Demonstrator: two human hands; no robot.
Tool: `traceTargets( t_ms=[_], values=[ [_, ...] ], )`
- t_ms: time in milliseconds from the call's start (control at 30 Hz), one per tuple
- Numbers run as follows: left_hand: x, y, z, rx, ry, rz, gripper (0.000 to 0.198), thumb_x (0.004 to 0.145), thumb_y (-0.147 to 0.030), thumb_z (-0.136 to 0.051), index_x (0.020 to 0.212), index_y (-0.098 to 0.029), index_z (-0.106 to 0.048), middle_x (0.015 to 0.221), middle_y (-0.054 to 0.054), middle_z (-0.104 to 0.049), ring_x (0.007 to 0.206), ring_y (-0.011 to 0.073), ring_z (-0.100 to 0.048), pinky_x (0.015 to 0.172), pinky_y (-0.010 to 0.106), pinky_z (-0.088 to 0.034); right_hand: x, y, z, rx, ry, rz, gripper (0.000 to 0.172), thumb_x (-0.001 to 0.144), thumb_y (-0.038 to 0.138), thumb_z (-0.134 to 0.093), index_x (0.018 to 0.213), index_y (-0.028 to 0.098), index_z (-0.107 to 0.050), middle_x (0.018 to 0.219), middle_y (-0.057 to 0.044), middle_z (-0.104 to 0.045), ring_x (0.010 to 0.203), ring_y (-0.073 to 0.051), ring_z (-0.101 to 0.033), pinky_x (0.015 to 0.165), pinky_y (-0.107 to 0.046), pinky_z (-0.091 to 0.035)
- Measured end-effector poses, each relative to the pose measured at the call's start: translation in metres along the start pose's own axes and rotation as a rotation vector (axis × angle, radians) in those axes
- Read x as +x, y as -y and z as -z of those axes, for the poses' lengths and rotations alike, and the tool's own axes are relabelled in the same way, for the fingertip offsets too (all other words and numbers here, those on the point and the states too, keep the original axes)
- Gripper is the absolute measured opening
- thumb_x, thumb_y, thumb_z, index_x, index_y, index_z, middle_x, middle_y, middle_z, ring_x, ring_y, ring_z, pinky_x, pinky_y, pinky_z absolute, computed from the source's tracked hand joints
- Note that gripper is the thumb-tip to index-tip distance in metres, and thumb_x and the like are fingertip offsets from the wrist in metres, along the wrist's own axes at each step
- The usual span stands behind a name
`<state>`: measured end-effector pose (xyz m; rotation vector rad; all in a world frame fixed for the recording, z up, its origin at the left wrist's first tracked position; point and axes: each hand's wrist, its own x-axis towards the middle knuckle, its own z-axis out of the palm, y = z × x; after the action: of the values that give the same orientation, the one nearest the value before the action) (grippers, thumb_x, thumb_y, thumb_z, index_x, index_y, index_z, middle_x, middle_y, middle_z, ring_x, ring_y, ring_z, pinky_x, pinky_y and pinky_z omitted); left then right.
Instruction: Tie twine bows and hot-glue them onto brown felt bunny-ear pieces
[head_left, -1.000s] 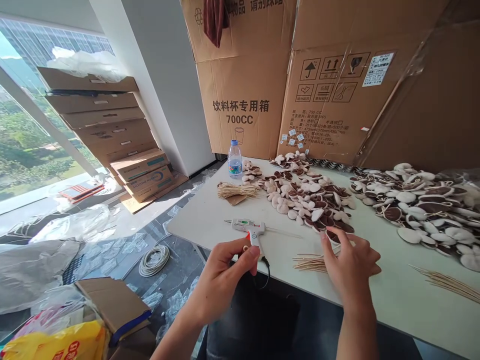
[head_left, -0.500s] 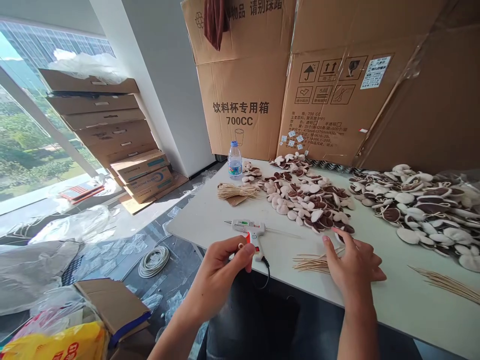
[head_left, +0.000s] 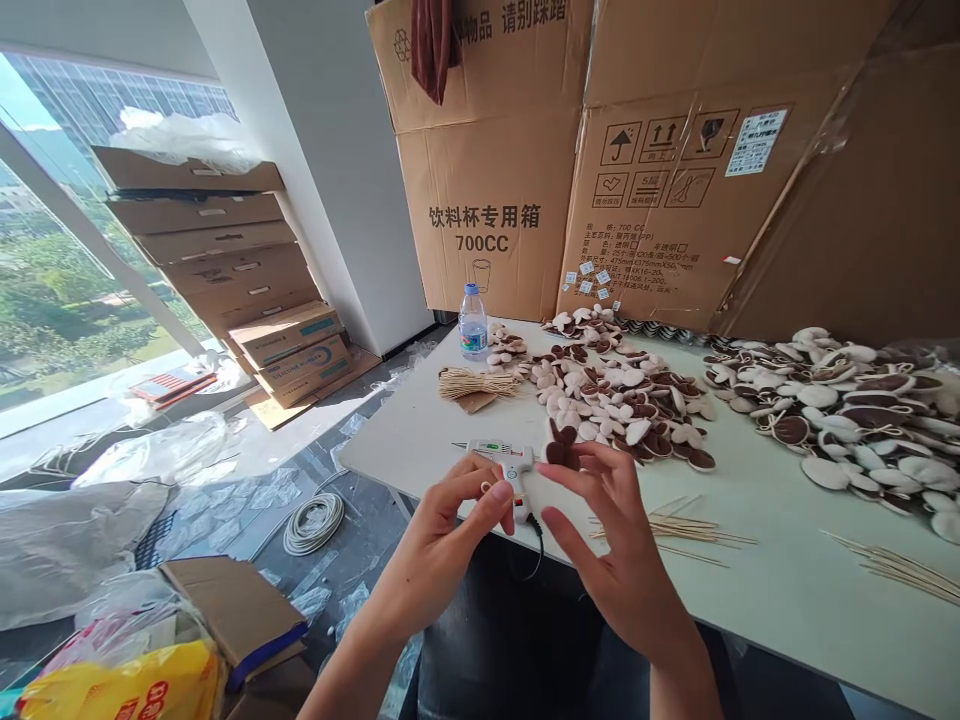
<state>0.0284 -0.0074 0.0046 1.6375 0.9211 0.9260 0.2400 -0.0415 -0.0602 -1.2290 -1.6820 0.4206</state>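
My left hand (head_left: pixel 457 535) is closed in front of the glue gun, its thumb pressed against the curled fingers. A small pale round end (head_left: pixel 487 487) shows between them; what it belongs to is hidden. To its right, my right hand (head_left: pixel 611 530) holds a brown plush piece (head_left: pixel 561 447) with rounded lobes at its fingertips, the thumb standing apart. Behind my left hand, a white glue gun (head_left: pixel 516 462) lies on the white table (head_left: pixel 405 440), partly covered by the fingers. Thin wooden sticks (head_left: pixel 697 528) lie loosely beside my right hand.
A heap of brown and cream plush pieces (head_left: pixel 600 385) lies at the back, and a larger one (head_left: pixel 862 410) at the right. A bundle of sticks (head_left: pixel 478 383) is near a water bottle (head_left: pixel 472 325). More sticks (head_left: pixel 900 568) lie at right. Cardboard (head_left: pixel 487 170) stands behind.
My right hand has moved left and up from the sticks, and a brown plush piece now shows at its fingertips. My left hand stays closed in nearly the same place.
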Motion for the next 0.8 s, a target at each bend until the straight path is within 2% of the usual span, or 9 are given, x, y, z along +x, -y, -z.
traceTargets(
  t_ms=[133,200,333,433,567,700,733,800],
  values=[
    [0.0,-0.001,-0.001,-0.013,-0.037,0.004,0.043,0.114,-0.046,-0.057,0.083,-0.02,-0.071,0.121,0.008,-0.068,0.103,0.0226,-0.06,0.091,0.032,-0.048,0.001,0.01,-0.012,0.098,0.107,0.042,0.035,0.115,0.035,-0.059,0.146,0.049,-0.064,0.154,-0.004,-0.042,0.149,-0.027,-0.05,0.125,-0.048,-0.046],
    [0.0,-0.002,-0.002,-0.021,-0.016,0.009,0.042,0.114,-0.045,-0.057,0.084,-0.019,-0.07,0.122,0.009,-0.07,0.101,0.0225,-0.06,0.09,0.032,-0.049,0.002,0.011,-0.014,0.116,0.131,0.044,0.034,0.115,0.033,-0.058,0.145,0.048,-0.065,0.154,-0.004,-0.042,0.149,-0.027,-0.05,0.127,-0.049,-0.045],
    [0.0,-0.002,-0.003,-0.036,0.024,-0.001,0.043,0.115,-0.046,-0.054,0.084,-0.02,-0.067,0.105,0.007,-0.069,0.097,0.022,-0.06,0.09,0.032,-0.049,0.002,0.013,-0.014,0.149,0.161,0.045,0.031,0.116,0.03,-0.054,0.138,0.044,-0.071,0.153,-0.005,-0.046,0.146,-0.027,-0.053,0.124,-0.049,-0.048],
    [0.0,-0.001,-0.003,-0.034,-0.014,-0.011,0.045,0.115,-0.047,-0.055,0.08,-0.02,-0.062,0.094,0.004,-0.064,0.094,0.0214,-0.058,0.089,0.031,-0.047,0.001,0.015,-0.011,0.204,0.17,0.051,0.033,0.117,0.027,-0.05,0.137,0.043,-0.073,0.154,-0.006,-0.05,0.143,-0.028,-0.055,0.119,-0.047,-0.052],
    [0.001,0.002,-0.001,-0.038,-0.081,-0.031,0.045,0.113,-0.047,-0.058,0.078,-0.019,-0.062,0.092,0.004,-0.064,0.092,0.0208,-0.058,0.087,0.03,-0.045,0.003,0.017,-0.008,0.306,0.191,0.03,0.03,0.117,0.029,-0.05,0.133,0.038,-0.074,0.16,-0.007,-0.052,0.137,-0.027,-0.062,0.117,-0.044,-0.055],
    [0.002,0.004,0.005,0.01,-0.176,-0.048,0.047,0.113,-0.047,-0.058,0.076,-0.019,-0.062,0.088,0.004,-0.064,0.091,0.0209,-0.058,0.084,0.03,-0.043,0.008,0.012,-0.013,0.381,0.123,-0.02,0.026,0.119,0.038,-0.048,0.108,0.029,-0.071,0.136,-0.008,-0.068,0.137,-0.026,-0.063,0.116,-0.041,-0.053],
    [0.002,0.004,0.006,0.016,-0.195,-0.057,0.047,0.114,-0.047,-0.058,0.075,-0.019,-0.062,0.087,0.003,-0.063,0.09,0.0205,-0.057,0.083,0.03,-0.042,0.01,0.008,-0.016,0.329,0.112,-0.052,0.03,0.119,0.04,-0.045,0.105,0.029,-0.068,0.126,-0.007,-0.071,0.129,-0.025,-0.067,0.109,-0.038,-0.056],
    [0.002,0.004,0.007,0.02,-0.215,-0.073,0.047,0.114,-0.046,-0.057,0.075,-0.019,-0.062,0.088,0.003,-0.063,0.089,0.02,-0.057,0.082,0.03,-0.042,0.012,-0.001,-0.023,0.14,0.107,-0.134,0.035,0.12,0.047,-0.042,0.1,0.027,-0.064,0.107,-0.004,-0.073,0.1,-0.022,-0.072,0.088,-0.033,-0.059]
  ],
)
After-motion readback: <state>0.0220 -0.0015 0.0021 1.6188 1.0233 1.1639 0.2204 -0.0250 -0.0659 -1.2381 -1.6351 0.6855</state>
